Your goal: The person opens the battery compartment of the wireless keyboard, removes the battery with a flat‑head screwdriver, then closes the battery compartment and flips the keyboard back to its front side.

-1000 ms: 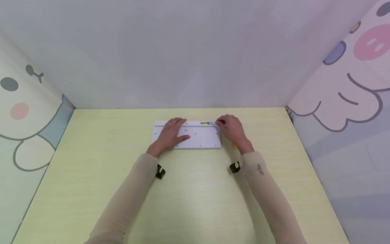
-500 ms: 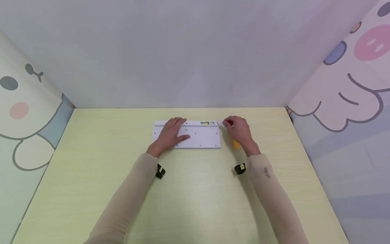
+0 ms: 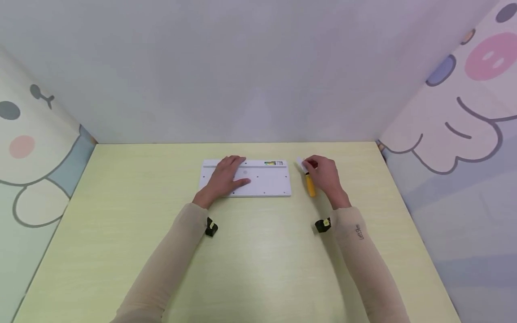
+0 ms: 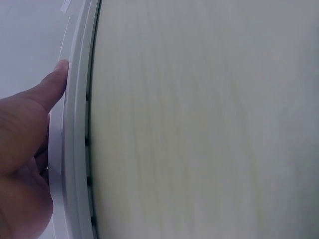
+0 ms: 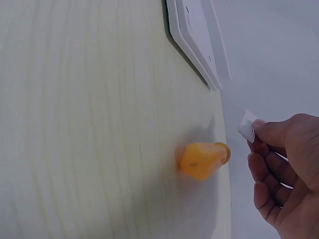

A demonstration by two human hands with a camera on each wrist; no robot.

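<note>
Left hand (image 3: 223,178): lies flat, fingers straight, on the upturned white keyboard (image 3: 262,179) near the table's (image 3: 121,251) far edge.
Battery bay (image 3: 273,163): uncovered, cells in view.
Right hand (image 3: 326,176): pinches the small white cover (image 5: 246,125), lifted clear rightward; refitting remains.
Yellow tool (image 3: 310,185): untouched beside it.

keyboard (image 3: 258,181): white, flipped face down, so it's the flat back with small screw dots that shows. Lies square on the pale yellow-green table, long side across, left hand (image 3: 226,177) flat on its left half.
battery slot (image 3: 273,163): open strip at the far right edge, something yellow-green inside.
cover (image 3: 300,163): small white piece, pinched in the right hand (image 3: 325,177), up off the table just right of the keyboard.
</note>
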